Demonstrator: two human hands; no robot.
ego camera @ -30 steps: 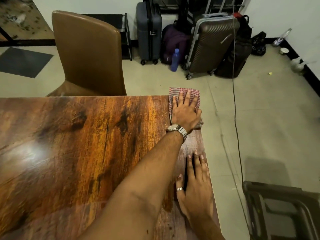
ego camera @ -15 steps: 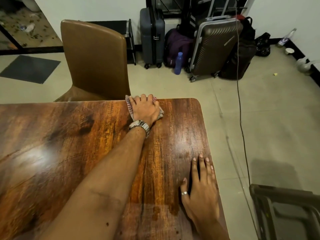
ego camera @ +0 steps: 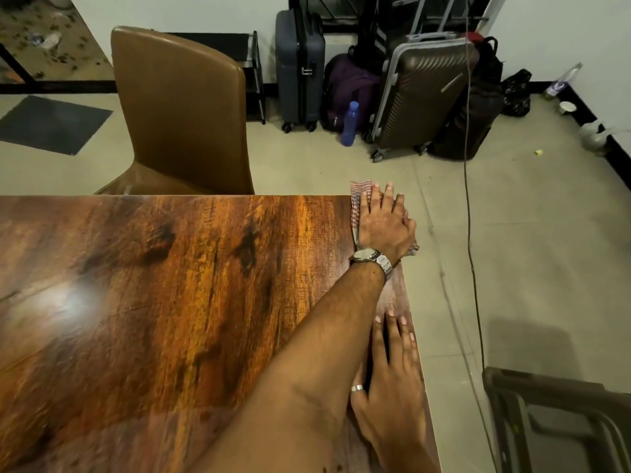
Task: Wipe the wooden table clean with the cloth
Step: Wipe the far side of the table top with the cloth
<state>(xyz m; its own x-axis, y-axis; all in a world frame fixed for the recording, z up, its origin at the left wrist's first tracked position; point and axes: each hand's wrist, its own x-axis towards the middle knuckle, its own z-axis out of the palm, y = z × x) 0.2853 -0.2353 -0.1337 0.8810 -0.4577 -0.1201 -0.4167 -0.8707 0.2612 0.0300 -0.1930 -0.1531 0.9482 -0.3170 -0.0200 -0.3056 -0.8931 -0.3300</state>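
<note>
The wooden table (ego camera: 170, 285) fills the left and middle of the head view, glossy with dark grain. A red-and-white checked cloth (ego camera: 356, 203) lies at the table's far right corner, partly hanging over the edge. My left hand (ego camera: 384, 227), with a watch on the wrist, presses flat on the cloth and covers most of it. My left forearm crosses the table from the lower left. My right hand (ego camera: 392, 380), wearing a ring, rests palm down with its fingers apart near the table's right edge, and holds nothing.
A brown chair (ego camera: 184, 110) stands behind the far edge. Suitcases (ego camera: 420, 93), bags and a blue bottle (ego camera: 351, 123) line the far wall. A cable (ego camera: 469, 216) hangs down to the floor at the right. A grey plastic seat (ego camera: 560, 421) sits at the lower right.
My left hand slid the cloth left along the far edge, then back right to the far right corner. My right hand stayed in place.
</note>
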